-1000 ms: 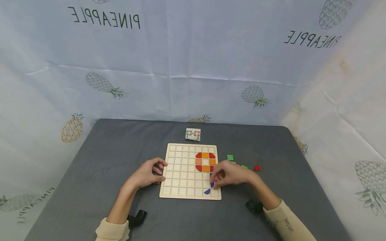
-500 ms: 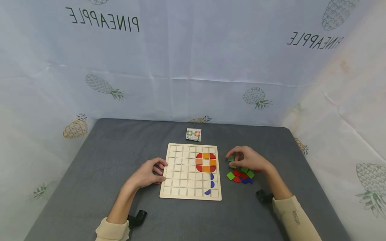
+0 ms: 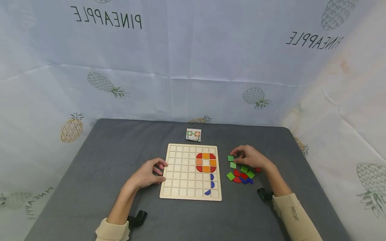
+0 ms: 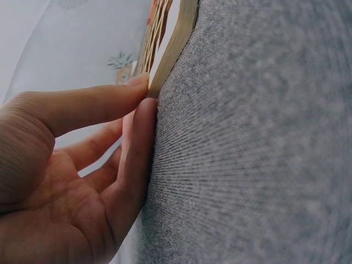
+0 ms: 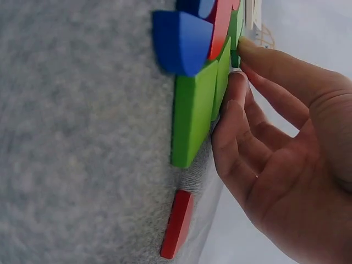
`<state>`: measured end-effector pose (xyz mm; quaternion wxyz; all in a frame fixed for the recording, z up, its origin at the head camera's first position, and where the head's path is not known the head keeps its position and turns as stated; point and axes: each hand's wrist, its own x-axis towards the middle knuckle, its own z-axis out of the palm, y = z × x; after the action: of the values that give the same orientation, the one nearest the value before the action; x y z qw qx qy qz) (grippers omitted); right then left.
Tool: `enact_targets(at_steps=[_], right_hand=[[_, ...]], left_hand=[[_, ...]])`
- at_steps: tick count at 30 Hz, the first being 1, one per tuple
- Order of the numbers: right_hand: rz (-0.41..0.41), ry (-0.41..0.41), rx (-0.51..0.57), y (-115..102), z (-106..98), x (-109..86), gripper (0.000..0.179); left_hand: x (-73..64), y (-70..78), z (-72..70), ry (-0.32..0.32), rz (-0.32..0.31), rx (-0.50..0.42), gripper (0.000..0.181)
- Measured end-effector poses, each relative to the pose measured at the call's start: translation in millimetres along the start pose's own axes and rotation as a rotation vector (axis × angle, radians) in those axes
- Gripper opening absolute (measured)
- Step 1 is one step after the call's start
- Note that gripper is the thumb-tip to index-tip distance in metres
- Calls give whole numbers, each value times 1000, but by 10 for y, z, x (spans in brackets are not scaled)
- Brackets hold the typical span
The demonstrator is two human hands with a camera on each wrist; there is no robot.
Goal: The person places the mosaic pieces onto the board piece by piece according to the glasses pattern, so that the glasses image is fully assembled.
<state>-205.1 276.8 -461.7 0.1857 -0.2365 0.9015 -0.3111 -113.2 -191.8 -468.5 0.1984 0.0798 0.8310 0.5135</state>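
Note:
A pale wooden grid board (image 3: 181, 197) lies on the grey table, with a ring of red and orange pieces (image 3: 205, 156) and several blue half-round pieces (image 3: 212, 184) on its right side. My left hand (image 3: 148, 173) holds the board's left edge; in the left wrist view the thumb (image 4: 132, 91) lies at the board's corner. Right of the board, my right hand (image 3: 249, 156) has thumb and forefinger at a green square tile (image 3: 230, 158), pinching its right side. In the right wrist view the thumb's tip (image 5: 248, 47) overlaps that tile.
Loose green tiles (image 3: 250, 174), red pieces (image 3: 237, 180) and blue pieces (image 3: 248, 181) lie in a group near my right hand. Apart sits one red piece (image 3: 257, 169). A small pattern card (image 3: 193, 134) lies behind the board. A pineapple-print curtain (image 3: 181, 50) hangs behind the table.
My right hand has left a blue half-round piece on the board and moved right to the loose tiles, its fingertips now at a green square. The left hand has stayed at the board's edge.

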Motion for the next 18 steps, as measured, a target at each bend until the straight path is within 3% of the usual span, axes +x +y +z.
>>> enact_targets(at_steps=[9,18], right_hand=[[4,3,24,62,-3,56,30],[25,14,17,70,-13,89,28]], left_hand=[[5,21,-14,0,-23,-12,48],[-13,48,-37,-1,-2,-8,49]])
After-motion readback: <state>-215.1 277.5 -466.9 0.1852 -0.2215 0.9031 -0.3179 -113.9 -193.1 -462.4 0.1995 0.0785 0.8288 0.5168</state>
